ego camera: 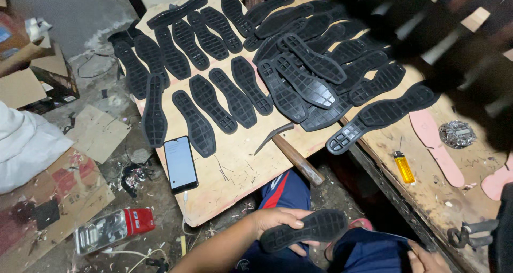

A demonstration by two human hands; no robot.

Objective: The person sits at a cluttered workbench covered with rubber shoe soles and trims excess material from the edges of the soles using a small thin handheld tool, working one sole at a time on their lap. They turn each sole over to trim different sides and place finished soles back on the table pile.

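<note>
My left hand [275, 220] grips a black rubber shoe sole [305, 230] by its middle, tread side up, just above my lap in blue trousers [286, 190]. Only a small part of my right hand [426, 260] shows at the bottom edge, resting near my right knee; I cannot see whether it holds anything. In front of me several more black soles [224, 99] lie in rows on a wooden board [235, 177], with an overlapping pile [315, 64] further right.
A phone [180, 163] and a hammer [291, 150] lie on the board's near part. A yellow lighter [404, 167], pink insoles [438, 145] and a foil dish [457, 134] sit on the right bench. Cardboard, a flattened can [113, 229] and white cloth [24, 145] cover the floor at left. A dark blur fills the top right.
</note>
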